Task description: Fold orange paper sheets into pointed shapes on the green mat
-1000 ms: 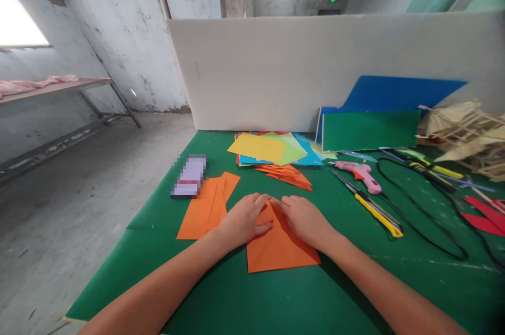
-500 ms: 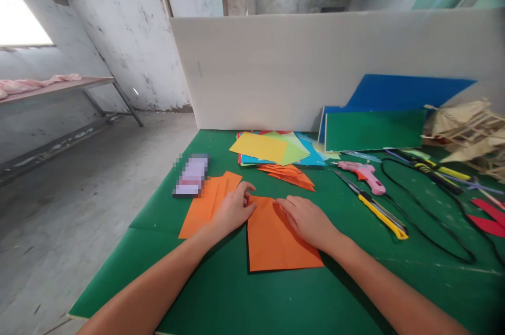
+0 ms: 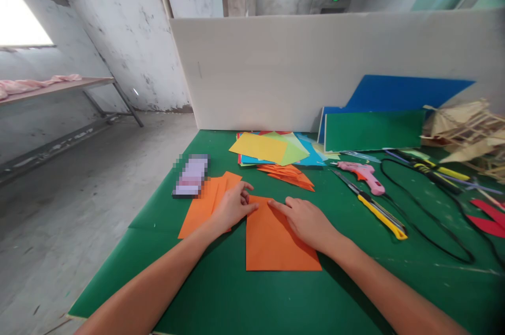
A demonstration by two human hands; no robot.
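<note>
An orange paper sheet (image 3: pixel 276 245) lies flat on the green table cover (image 3: pixel 236 298) in front of me. My left hand (image 3: pixel 232 204) rests at its top left corner, fingers curled with the tips pressing the paper edge. My right hand (image 3: pixel 305 219) lies flat on the sheet's upper right part, fingers stretched toward the left. Neither hand lifts anything.
More orange sheets (image 3: pixel 205 203) lie left of my left hand, beside a blurred phone (image 3: pixel 191 175). Folded orange pieces (image 3: pixel 288 174) and a stack of coloured paper (image 3: pixel 272 148) sit behind. A yellow utility knife (image 3: pixel 379 211), pink glue gun (image 3: pixel 363 173), black cable (image 3: pixel 430 219) and white board (image 3: pixel 315 67) lie right and back.
The folded flap has been laid open, so the orange sheet now lies flat as a rectangle. My left hand slid to its top left corner; my right hand stayed on the sheet.
</note>
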